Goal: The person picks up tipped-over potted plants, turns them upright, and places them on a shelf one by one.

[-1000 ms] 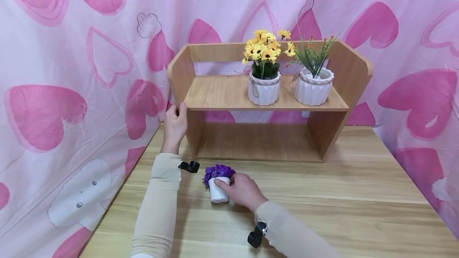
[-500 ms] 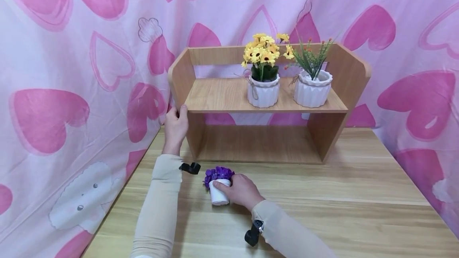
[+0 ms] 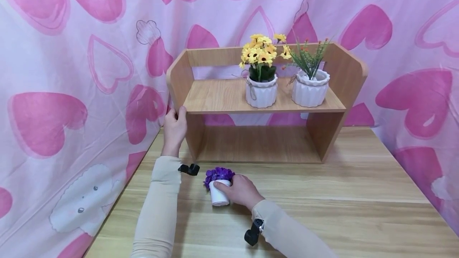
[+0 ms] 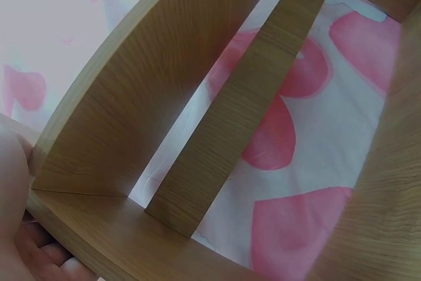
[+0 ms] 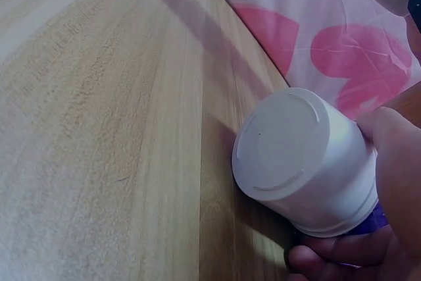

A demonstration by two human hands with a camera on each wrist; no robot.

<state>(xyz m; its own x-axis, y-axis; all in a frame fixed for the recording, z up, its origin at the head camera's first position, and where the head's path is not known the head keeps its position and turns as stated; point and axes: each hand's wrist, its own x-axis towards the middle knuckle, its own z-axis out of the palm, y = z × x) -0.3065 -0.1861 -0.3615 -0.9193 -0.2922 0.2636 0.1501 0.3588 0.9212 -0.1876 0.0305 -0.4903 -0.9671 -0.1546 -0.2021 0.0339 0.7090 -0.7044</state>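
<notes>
My left hand grips the left side panel of a wooden two-tier shelf, thumb on the front edge at the upper board. The left wrist view shows its curled fingers against the outside of the panel. In front of the shelf, my right hand holds a small white flowerpot with purple artificial flowers. Its thumb lies across the pot's side. The pot leans, flowers away from me, close over the table; its round base faces the right wrist camera, and the flowers are mostly hidden there.
On the upper board stand a white pot of yellow flowers and, to its right, a white pot of grassy stems with red buds. A pink heart-patterned curtain hangs behind and at both sides of the wooden table.
</notes>
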